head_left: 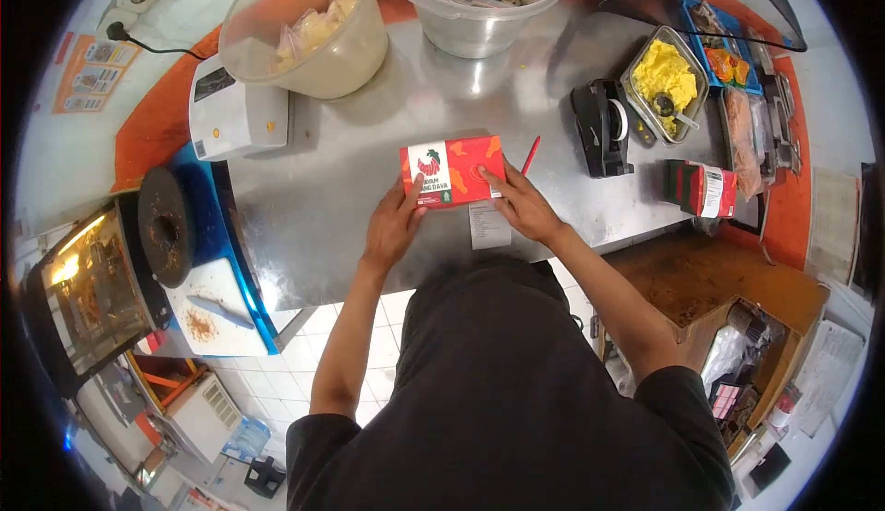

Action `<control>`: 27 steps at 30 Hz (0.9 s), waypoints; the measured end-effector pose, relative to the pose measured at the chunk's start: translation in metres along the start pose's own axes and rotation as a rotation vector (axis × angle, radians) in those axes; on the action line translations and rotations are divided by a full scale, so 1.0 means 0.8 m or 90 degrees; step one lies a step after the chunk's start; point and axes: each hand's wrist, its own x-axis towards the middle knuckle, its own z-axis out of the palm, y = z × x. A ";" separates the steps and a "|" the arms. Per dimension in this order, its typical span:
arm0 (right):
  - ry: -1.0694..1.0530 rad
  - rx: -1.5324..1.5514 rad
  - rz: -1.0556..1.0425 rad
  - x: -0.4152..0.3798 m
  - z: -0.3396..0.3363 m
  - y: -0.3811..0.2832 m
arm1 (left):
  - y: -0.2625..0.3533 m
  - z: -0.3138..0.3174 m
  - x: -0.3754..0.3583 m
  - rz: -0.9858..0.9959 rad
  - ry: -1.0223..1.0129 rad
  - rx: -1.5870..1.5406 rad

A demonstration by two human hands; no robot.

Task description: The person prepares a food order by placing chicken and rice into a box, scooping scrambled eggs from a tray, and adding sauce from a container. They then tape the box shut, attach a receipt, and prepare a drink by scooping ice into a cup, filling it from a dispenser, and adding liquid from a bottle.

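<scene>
A red and white printed cardboard food box [463,153] is held between my two hands over the steel table. My left hand [393,225] grips its near left corner, thumb on the top face. On the near right corner, my right hand [525,205] has its thumb on top and fingers along the side. A printed paper receipt [489,228] lies just below the box, partly covered by it. Right of the box, close to my right fingers, is a red pen [531,155].
Behind stand a tub of wrapped pale food [364,64] and a tub of leaves [475,36]. A white label printer [235,124] sits left. Rightward are a black tape dispenser [599,133], a yellow-food container [701,78] and stacked red boxes [701,188]. A knife [219,311] lies on a cutting board.
</scene>
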 end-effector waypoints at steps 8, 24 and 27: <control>0.010 -0.106 -0.004 -0.004 -0.002 -0.011 | 0.002 -0.028 0.015 0.157 0.005 0.188; 0.547 -0.065 0.330 -0.124 -0.165 0.099 | 0.052 -0.010 0.125 0.214 -0.061 0.009; 0.352 0.310 0.458 -0.126 -0.188 0.132 | 0.055 -0.012 0.126 0.211 -0.066 0.013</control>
